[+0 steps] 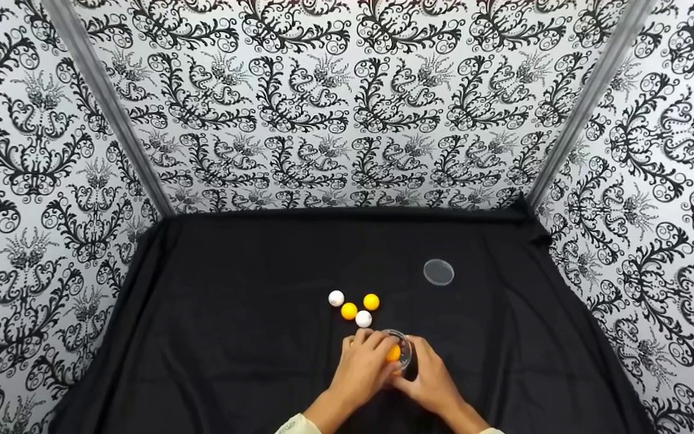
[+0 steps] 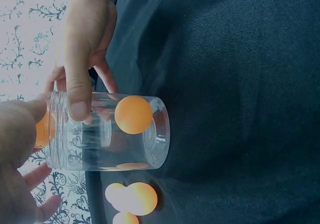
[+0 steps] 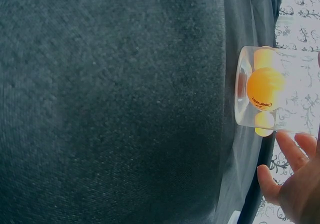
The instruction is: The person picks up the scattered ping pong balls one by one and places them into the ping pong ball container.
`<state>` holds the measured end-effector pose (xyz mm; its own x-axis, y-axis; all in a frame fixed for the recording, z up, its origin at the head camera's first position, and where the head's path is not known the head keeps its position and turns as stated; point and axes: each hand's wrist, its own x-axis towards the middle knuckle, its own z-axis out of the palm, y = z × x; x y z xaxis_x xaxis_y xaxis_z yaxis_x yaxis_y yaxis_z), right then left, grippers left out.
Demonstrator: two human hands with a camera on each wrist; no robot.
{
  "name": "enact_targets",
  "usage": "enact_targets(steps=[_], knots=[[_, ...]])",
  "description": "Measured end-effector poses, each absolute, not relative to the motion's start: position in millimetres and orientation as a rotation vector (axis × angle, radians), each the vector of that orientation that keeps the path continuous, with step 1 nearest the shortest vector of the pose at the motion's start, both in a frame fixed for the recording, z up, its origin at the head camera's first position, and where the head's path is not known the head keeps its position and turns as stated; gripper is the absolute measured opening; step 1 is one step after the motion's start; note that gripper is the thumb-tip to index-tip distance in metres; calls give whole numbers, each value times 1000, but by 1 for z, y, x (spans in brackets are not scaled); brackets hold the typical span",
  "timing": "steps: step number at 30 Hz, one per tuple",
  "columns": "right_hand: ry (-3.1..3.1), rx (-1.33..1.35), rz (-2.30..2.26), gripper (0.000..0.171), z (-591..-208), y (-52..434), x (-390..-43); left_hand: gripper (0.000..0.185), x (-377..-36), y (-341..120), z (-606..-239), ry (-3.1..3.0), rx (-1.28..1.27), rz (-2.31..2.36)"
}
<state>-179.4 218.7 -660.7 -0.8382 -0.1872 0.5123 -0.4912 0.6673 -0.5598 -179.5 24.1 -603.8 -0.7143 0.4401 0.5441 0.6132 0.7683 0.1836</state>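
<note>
Left hand [image 1: 364,364] bends its fingers over an orange ball [image 1: 393,353], pinching it at the mouth of a clear jar [image 2: 92,151]. Just beyond the fingers, two white balls [image 1: 336,298] and two loose orange balls [image 1: 372,302] sit clustered on the black cloth [image 1: 250,271]. Inside the jar, near its base, rests another ball [image 2: 133,114], also orange. Right hand [image 1: 432,375] grips the jar's side, thumb against the wall; well apart, farther out, lies a round clear lid [image 1: 438,272].

The orange ball [image 3: 265,88] in the clear jar [image 2: 110,134] has dark letters that look like "Deerway". Farther off, to the left, the white balls [image 1: 336,298] have marks too small to read.
</note>
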Motion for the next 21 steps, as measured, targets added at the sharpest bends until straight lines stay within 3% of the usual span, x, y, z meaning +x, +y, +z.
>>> enact_targets(steps=[21], knots=[[-2430, 555, 975, 76, -661, 219, -179, 43, -179, 23, -606, -2514, -783, -523]])
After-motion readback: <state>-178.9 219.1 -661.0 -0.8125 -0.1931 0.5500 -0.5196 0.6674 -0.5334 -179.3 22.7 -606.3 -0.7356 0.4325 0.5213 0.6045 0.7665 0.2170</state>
